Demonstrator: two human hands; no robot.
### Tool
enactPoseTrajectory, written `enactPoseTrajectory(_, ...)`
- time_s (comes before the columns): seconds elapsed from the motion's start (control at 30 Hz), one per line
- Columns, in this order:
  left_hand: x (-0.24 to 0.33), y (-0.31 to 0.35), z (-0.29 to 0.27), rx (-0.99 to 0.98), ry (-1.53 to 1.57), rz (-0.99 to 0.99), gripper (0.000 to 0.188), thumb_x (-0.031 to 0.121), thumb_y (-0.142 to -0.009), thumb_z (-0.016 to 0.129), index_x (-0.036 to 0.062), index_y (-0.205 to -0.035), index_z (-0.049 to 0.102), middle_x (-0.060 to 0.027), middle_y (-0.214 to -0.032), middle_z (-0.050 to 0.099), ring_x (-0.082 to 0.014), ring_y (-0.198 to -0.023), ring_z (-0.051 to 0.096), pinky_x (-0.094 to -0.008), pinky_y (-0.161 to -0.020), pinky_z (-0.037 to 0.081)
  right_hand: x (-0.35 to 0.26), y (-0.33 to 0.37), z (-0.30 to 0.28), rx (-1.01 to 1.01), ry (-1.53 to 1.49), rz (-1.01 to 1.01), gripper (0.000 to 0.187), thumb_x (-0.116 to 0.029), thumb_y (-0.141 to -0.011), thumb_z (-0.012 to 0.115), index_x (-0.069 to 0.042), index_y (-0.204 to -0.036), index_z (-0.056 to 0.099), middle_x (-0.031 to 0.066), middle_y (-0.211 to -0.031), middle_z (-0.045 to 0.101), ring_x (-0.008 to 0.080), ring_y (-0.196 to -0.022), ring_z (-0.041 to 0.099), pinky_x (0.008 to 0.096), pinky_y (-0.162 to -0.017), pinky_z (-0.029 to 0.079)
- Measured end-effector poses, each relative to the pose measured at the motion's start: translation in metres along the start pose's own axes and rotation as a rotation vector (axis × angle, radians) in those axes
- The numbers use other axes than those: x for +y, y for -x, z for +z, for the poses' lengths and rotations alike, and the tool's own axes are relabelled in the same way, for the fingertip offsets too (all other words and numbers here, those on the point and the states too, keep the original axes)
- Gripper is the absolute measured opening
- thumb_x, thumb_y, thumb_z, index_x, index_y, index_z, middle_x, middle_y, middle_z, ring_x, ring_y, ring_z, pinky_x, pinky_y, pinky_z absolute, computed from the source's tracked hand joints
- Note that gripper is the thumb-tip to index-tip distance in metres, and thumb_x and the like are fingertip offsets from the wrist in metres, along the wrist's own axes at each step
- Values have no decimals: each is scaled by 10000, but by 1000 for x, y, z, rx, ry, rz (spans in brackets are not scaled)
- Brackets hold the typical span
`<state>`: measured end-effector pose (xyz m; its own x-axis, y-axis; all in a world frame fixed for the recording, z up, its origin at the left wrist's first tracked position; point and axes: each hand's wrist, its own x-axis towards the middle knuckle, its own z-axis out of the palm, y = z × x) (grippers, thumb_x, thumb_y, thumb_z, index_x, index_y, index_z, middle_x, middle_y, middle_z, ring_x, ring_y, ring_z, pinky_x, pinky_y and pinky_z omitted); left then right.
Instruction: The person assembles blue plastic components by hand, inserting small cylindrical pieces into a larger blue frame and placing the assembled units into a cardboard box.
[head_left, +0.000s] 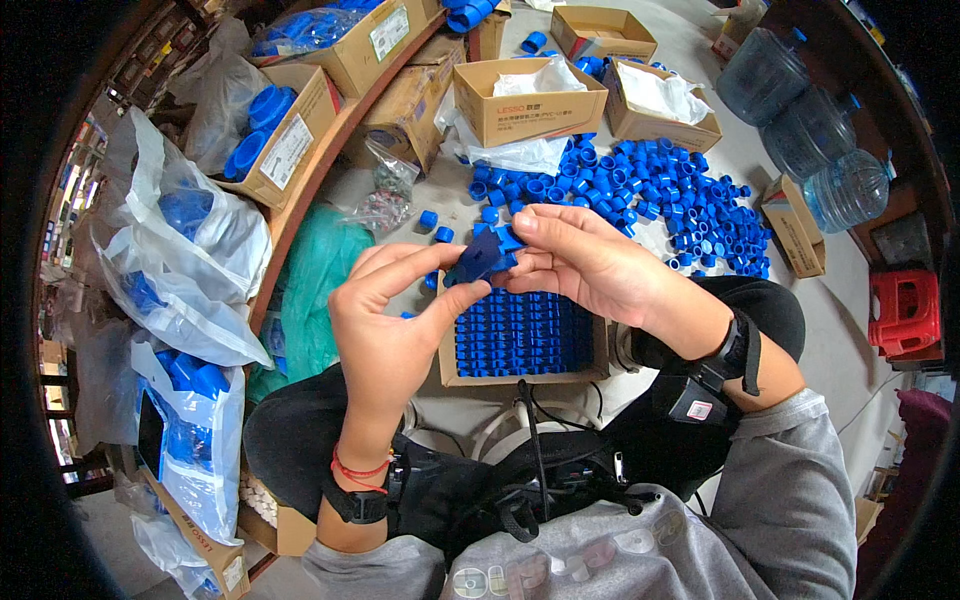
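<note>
My left hand (385,295) pinches a dark blue plastic piece (478,257) between thumb and fingers. Against it, my right hand (590,262) grips a brighter blue pipe fitting (508,240); the two pieces meet or overlap, and the fingers partly hide them. Just below both hands stands an open cardboard box (447,362) holding blue fittings in tight, even rows. Beyond my hands, a large heap of loose blue pipe fittings (625,185) spreads over the floor, and a few single ones lie near my left fingers.
Open cartons (530,112) with white plastic stand behind the heap. On the left, a shelf carries bagged blue fittings (190,390) and a carton (285,150). A green plastic bag (318,290) lies beside it. Large water bottles (845,190) and a red plastic crate (900,312) are at right.
</note>
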<state>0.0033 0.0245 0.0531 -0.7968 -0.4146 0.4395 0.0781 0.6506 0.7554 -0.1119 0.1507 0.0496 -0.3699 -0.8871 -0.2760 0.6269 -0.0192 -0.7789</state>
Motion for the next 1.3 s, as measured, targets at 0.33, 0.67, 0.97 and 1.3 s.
enactPoseTrajectory(0.33, -1, 1, -8, 1, 344, -273, 228, 69, -554, 670, -12, -748, 582, -38, -728, 565, -73, -661, 471, -199, -599, 333, -8, -1, 4, -35, -98, 47, 248, -243, -774, 415, -6, -821, 471, 110, -746, 542, 196, -673, 550, 241, -616, 451)
enactPoseTrajectory(0.67, -2, 2, -6, -16, 467, -359, 228, 66, -562, 668, 1, -764, 586, -24, -736, 564, -58, -669, 457, -189, -619, 309, -9, 2, 9, -95, 100, 89, 247, -271, -728, 507, -30, -671, 525, 66, -577, 533, 100, -463, 488, 185, -397, 370)
enactPoseTrajectory(0.97, -3, 2, 0, -90, 498, -290, 234, 68, -574, 659, -1, -781, 573, -42, -758, 562, -78, -695, 490, -198, -634, 350, -6, 2, 7, -16, 212, 65, 162, -203, -700, 521, -43, -683, 539, 9, -516, 489, 44, -392, 408, 151, -335, 282)
enactPoseTrajectory(1.3, -5, -1, -2, -207, 392, -278, 348, 160, -572, 664, 48, -877, 540, -24, -832, 552, -94, -789, 493, -245, -695, 321, -1, -4, -1, 64, 147, 107, 116, -160, -690, 527, -51, -653, 520, 7, -520, 479, 40, -393, 399, 143, -336, 271)
